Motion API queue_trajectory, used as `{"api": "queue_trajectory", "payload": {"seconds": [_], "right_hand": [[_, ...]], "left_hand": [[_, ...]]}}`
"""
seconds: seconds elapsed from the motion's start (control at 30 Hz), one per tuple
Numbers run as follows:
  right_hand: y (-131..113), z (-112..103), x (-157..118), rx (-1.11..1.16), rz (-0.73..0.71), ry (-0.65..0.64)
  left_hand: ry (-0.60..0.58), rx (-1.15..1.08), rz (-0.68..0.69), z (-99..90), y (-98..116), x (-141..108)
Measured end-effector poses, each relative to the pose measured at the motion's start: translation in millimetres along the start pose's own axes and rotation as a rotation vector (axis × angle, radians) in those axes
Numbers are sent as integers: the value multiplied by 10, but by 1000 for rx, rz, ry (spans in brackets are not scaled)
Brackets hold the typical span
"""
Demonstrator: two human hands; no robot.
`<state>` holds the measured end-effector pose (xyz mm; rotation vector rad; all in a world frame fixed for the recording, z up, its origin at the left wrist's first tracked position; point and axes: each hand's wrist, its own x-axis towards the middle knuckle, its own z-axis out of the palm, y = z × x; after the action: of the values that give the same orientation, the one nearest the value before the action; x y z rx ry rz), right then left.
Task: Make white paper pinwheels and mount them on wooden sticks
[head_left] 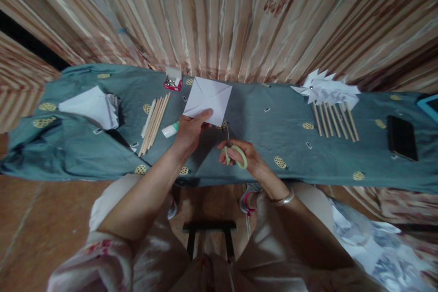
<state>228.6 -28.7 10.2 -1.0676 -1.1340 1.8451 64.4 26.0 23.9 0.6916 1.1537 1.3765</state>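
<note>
My left hand (192,128) pinches a square sheet of white paper (208,96) by its near edge, thumb on top. Crease lines run across the sheet toward its corners. In my right hand (244,153) is a pair of scissors (238,156) with pale green handles, fingers through the loops. The blades point away from me and meet the sheet's near right corner; whether they have cut into it I cannot make out. A white and green glue tube (170,130) lies just left of my left hand, partly hidden by it.
Left of the paper are wooden sticks (155,125), a small red box (173,83) of metal pins and a stack of white paper (91,107). Finished paper pinwheels (328,89) on sticks and a black phone (402,138) lie right. A patterned curtain (219,23) hangs behind the cloth-covered table (263,137).
</note>
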Motion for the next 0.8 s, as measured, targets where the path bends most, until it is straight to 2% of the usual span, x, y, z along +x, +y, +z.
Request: {"api": "queue_trajectory", "payload": {"seconds": [0.3,0.8], "right_hand": [[22,-38,5,-88,-3,-14],[-28,-28,6,-90,28,-34]], "left_hand": [[-25,20,-10,12,-45,-26],[-27,35,-2,25,-56,-49]]}}
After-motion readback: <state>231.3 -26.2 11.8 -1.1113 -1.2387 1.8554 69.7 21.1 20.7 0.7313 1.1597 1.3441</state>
